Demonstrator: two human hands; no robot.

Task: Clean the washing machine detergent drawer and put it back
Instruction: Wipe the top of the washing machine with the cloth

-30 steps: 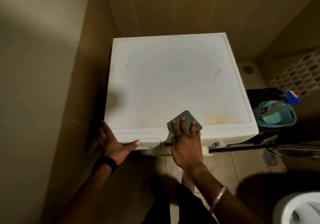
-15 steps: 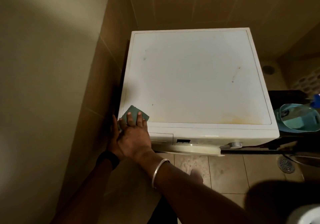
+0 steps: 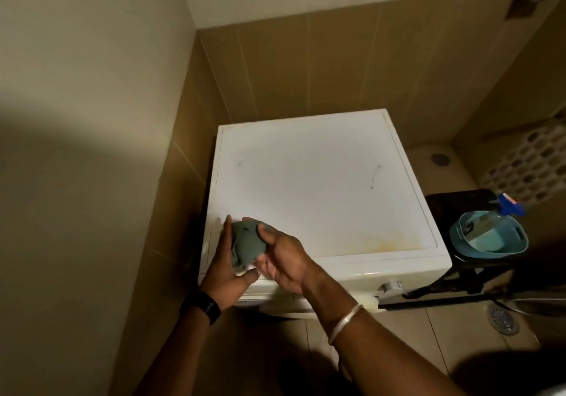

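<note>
Green cloth [image 3: 246, 244] bunched between left hand [image 3: 225, 268] and right hand [image 3: 283, 259].

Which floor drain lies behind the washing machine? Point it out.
The small dark round drain right of the washing machine, near the back wall; the metal grated drain lies in front.

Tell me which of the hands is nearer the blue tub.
Right. The right hand grips the green cloth on the side toward the blue tub; the left hand is farther.

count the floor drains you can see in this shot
2. One round floor drain sits in the back corner behind the washing machine; one metal grated drain lies on the floor at front right. Others may be hidden.
</note>
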